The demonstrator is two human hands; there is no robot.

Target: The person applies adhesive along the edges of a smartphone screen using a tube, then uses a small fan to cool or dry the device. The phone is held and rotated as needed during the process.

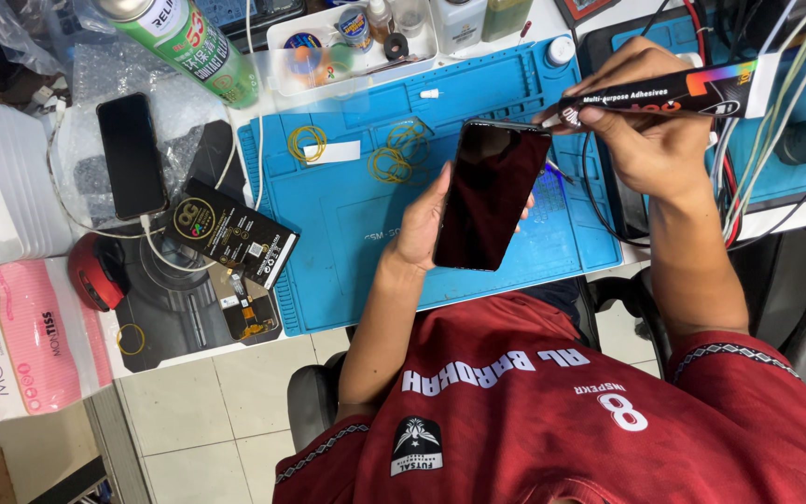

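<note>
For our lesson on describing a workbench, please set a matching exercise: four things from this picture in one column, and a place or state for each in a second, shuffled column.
Things:
1. Phone
2. Glue tube
3. Spray can
4. Rubber bands

Places or states:
A. lying loose on the blue mat
B. held in the left hand
C. lying at the top left, beyond the mat
D. held in the right hand, tip at the phone's top edge

Pairs: 1-B, 2-D, 3-C, 4-A
</note>
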